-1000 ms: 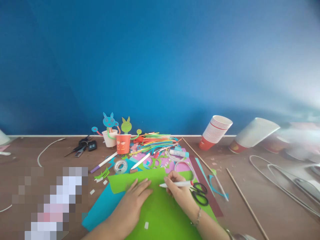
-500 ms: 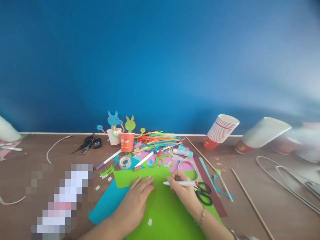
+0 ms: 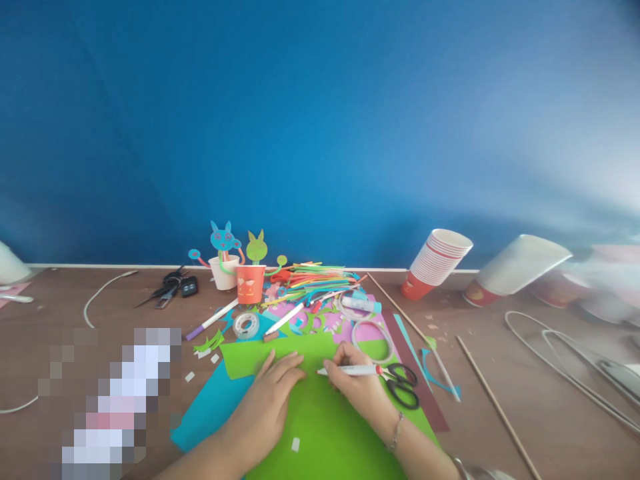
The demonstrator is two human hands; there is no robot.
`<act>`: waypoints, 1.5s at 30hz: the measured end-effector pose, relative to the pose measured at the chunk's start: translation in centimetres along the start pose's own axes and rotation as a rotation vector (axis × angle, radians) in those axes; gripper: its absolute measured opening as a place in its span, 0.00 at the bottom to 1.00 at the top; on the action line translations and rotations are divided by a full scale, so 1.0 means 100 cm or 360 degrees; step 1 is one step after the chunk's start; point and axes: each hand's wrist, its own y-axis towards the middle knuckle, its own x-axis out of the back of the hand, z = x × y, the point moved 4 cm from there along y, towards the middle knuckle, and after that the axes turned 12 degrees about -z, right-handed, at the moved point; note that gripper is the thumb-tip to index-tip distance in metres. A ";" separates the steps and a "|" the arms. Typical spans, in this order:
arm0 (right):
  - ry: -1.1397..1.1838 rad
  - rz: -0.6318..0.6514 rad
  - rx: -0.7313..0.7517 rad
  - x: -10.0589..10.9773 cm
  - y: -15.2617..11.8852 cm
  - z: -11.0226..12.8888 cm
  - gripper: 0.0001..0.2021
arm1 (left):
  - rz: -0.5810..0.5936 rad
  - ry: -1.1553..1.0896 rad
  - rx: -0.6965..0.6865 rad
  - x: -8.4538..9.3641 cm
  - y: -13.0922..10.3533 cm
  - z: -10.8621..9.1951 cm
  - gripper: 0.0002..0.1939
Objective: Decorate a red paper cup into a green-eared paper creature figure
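Observation:
My left hand [image 3: 273, 400] lies flat on a large green paper sheet [image 3: 330, 427], fingers spread, pressing its left part. Pinched in my right hand [image 3: 357, 387] is a white marker with a red end [image 3: 353, 370]; its tip points left, close to the green sheet. Whether the tip touches the paper cannot be made out. Black-handled scissors [image 3: 401, 385] lie just right of my right hand. Blue paper [image 3: 213, 407] shows from under the green sheet on the left. A small white scrap [image 3: 295, 445] rests on the green sheet between my forearms.
Behind the sheet are a tape roll [image 3: 246, 325], a capped white marker [image 3: 284, 319], pipe cleaners [image 3: 320, 283] and two decorated cups [image 3: 250, 283]. Stacked paper cups [image 3: 435, 263] stand at the back right. Keys [image 3: 170, 287] lie back left; a wooden stick [image 3: 497, 407] and cables are right.
My right hand has moved slightly left with the marker, whose tip is now a little lower. The whole view has shifted slightly. My left hand stays flat on the sheet.

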 end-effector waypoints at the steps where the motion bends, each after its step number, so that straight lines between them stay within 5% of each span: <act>1: -0.0018 0.0002 0.0009 0.000 0.000 0.000 0.11 | 0.0000 -0.0003 0.0003 0.000 0.000 0.000 0.29; 25: 0.0066 -0.0047 0.0005 0.001 -0.001 0.002 0.14 | -0.0076 0.0021 -0.0056 0.004 -0.001 -0.003 0.30; 45: -0.0234 -0.0003 0.0126 -0.003 -0.004 0.006 0.11 | -0.0142 -0.0001 -0.0062 0.004 -0.002 -0.003 0.30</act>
